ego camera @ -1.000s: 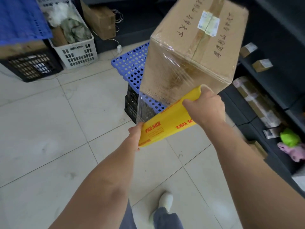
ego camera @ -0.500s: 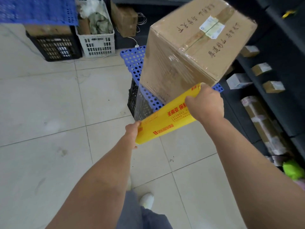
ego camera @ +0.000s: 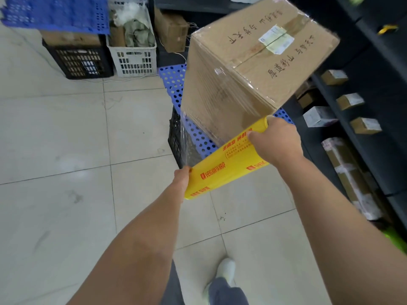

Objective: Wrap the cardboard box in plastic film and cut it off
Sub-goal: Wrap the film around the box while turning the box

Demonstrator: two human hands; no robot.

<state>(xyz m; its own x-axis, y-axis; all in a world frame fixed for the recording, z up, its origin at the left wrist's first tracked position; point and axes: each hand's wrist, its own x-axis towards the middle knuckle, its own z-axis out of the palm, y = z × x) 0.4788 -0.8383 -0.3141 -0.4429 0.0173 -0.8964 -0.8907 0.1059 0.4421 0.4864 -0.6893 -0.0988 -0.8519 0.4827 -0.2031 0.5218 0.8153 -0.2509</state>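
Note:
A large cardboard box with handwritten characters and a white label stands on a blue perforated board over a black crate. Clear plastic film stretches from the box's near side down to a yellow film roll. My left hand holds the roll's lower left end. My right hand grips its upper right end, just below the box's near corner. Film covers the box's near face with shiny wrinkles.
A white basket and a black crate with a blue board on top stand at the back left. Dark shelves with small boxes run along the right. My shoe is on the tiled floor below.
The view has swung to the right around the box. Both hands keep hold of the yellow roll, and the film sheet has slid along the box's near face.

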